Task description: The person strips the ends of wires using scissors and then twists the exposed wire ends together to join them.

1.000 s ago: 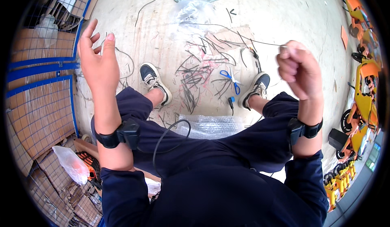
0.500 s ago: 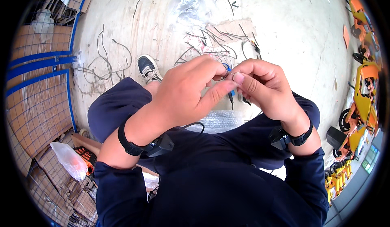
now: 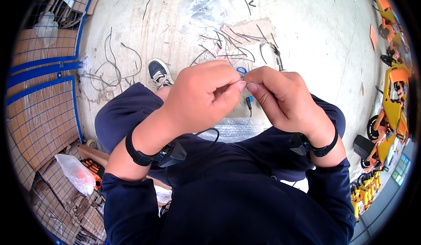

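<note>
Two hands, left hand (image 3: pixel 199 98) and right hand (image 3: pixel 280 98), fingertip to fingertip at centre, fingers pinched shut on thin wire (image 3: pixel 244 75); more wire scraps (image 3: pixel 232 41) on floor at twelve o'clock. Mid-twist, seemingly; next, firm steady grip.

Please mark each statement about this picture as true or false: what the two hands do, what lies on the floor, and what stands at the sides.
1. Both hands meet, the left hand and right hand pinching a thin wire. True.
2. The right hand is raised away as a fist. False: it touches the left.
3. Loose wires lie on the floor. True.
4. Green carts stand at right. False: the machines are orange.
</note>
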The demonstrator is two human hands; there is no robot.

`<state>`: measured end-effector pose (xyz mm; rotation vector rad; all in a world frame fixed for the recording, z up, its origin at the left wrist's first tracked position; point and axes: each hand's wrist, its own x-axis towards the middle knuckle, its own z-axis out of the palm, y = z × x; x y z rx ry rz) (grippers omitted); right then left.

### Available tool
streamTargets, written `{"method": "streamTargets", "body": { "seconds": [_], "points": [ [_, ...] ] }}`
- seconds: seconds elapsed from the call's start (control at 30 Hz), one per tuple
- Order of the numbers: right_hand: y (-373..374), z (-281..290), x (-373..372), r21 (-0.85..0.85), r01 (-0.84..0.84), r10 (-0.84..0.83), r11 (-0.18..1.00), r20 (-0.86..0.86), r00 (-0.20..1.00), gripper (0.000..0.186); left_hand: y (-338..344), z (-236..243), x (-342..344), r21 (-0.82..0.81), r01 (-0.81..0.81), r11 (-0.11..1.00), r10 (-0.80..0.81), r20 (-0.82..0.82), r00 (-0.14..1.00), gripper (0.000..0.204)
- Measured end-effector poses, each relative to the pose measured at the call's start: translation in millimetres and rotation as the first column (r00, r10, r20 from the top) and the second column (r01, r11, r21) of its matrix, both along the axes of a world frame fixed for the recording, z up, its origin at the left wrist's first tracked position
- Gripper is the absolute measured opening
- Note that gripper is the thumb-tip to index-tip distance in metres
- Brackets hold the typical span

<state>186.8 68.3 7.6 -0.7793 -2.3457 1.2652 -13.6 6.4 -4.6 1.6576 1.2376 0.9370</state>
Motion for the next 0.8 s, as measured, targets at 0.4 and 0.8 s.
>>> {"method": "streamTargets", "body": {
  "seconds": [0.4, 0.8],
  "points": [
    [4.7, 10.1, 3.9, -0.686, -0.345, 0.050, 0.641, -0.412, 0.910, 0.011, -7.0, 5.4, -3.6, -0.280, 0.396, 0.874, -0.044, 0.767, 0.640, 0.014],
    [-1.1, -5.7, -3.4, -0.759, -0.594, -0.151, 0.266, -0.642, 0.752, 0.015, -11.8, 11.1, 0.6, -0.308, 0.432, 0.848, 0.047, 0.855, 0.517, 0.024]
  ]
}}
